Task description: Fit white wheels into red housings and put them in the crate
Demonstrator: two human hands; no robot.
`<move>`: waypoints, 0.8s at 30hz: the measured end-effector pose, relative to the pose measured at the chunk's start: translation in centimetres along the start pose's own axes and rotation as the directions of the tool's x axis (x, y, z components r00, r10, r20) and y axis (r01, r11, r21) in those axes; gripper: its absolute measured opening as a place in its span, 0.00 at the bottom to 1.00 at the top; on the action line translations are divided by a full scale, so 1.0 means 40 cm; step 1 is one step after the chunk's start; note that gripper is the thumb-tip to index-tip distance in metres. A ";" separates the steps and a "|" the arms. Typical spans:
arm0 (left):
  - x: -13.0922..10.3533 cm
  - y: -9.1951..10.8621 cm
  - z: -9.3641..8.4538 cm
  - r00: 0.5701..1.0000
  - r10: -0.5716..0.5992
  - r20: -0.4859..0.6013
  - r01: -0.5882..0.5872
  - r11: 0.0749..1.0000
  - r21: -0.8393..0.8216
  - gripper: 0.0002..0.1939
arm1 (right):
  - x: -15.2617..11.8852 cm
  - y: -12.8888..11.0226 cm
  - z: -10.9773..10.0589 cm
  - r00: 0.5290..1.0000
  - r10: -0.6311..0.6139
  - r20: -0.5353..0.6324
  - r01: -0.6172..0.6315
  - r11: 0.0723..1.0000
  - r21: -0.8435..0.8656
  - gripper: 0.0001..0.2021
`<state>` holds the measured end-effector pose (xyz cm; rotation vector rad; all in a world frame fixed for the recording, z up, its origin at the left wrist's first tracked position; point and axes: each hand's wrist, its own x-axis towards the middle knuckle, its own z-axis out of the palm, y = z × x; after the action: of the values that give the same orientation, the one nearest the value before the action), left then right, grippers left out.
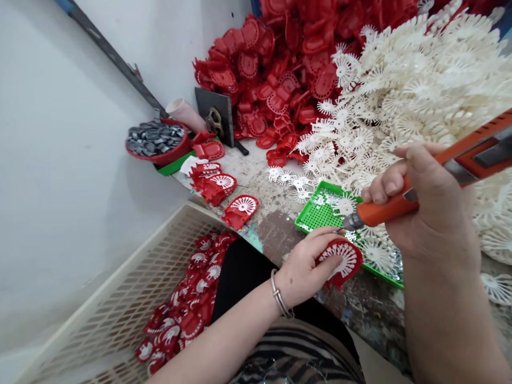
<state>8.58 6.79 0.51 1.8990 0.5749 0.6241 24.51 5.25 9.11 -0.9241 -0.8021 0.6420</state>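
Observation:
My left hand (308,266) grips a red plastic part (347,274) with a white fan-shaped piece (344,257) set in it; the thumb lies over the white piece. In my right hand (428,197) is an orange electric screwdriver (390,209), fingers wrapped around its body. Its metal tip (352,221) points down-left, close above the left fingertips; whether it touches anything I cannot tell. Under the tip and behind the red part lies a green perforated tray (320,213) with small shiny metal pieces and some white fan pieces in it.
A heap of red parts (280,80) and one of white fan pieces (432,80) cover the table's back. Red parts with white fans (242,209) lie along the left edge. A red bowl (160,157) holds dark pieces. Below left, a cream crate (120,288) contains many red-and-white parts.

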 end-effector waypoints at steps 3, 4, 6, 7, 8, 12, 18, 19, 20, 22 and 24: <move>-0.007 0.000 0.000 1.000 -0.024 0.006 0.024 1.000 -0.013 0.14 | -0.004 0.001 0.005 1.000 -0.009 0.001 0.009 1.000 -0.015 0.08; -0.008 0.000 0.000 1.000 -0.029 0.006 0.029 0.999 -0.017 0.14 | -0.005 0.001 0.007 1.000 -0.009 0.005 0.009 1.000 -0.016 0.08; -0.011 -0.001 0.001 0.999 -0.036 0.004 0.036 0.999 -0.021 0.14 | -0.008 0.001 0.010 1.000 -0.004 0.006 0.004 1.000 -0.006 0.09; -0.012 -0.002 0.001 0.999 -0.039 0.001 0.039 0.999 -0.019 0.14 | -0.010 0.001 0.012 1.000 0.000 0.011 0.000 1.000 0.000 0.08; -0.013 -0.002 0.002 0.999 -0.041 -0.002 0.041 0.999 -0.013 0.14 | -0.012 0.002 0.013 1.000 0.002 0.017 -0.002 1.000 0.005 0.08; -0.016 -0.001 0.002 0.998 -0.058 -0.014 0.059 0.998 0.034 0.14 | -0.020 0.005 0.020 0.999 0.004 0.046 -0.004 1.000 0.007 0.08; -0.020 0.001 0.001 0.998 -0.055 -0.016 0.056 0.995 0.078 0.14 | -0.027 0.008 0.030 1.000 0.010 0.029 -0.010 1.000 -0.007 0.10; -0.021 0.000 0.001 0.998 -0.051 -0.020 0.053 0.995 0.080 0.14 | -0.027 0.008 0.030 0.999 0.005 0.033 -0.005 1.000 -0.009 0.10; -0.022 0.000 0.001 0.999 -0.047 -0.023 0.049 0.995 0.083 0.14 | -0.027 0.008 0.030 0.999 0.002 0.040 -0.001 1.000 -0.010 0.10; -0.023 -0.002 0.001 0.999 -0.036 -0.029 0.039 0.995 0.090 0.14 | -0.026 0.008 0.030 0.998 0.001 0.060 0.000 1.000 -0.015 0.10; -0.025 -0.003 0.002 0.999 -0.024 -0.036 0.027 0.995 0.094 0.14 | -0.027 0.009 0.030 0.998 0.004 0.065 -0.003 1.000 -0.023 0.10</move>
<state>7.86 6.16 0.21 1.9694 0.6598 0.6240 22.87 5.11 8.90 -0.9296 -0.8678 0.6698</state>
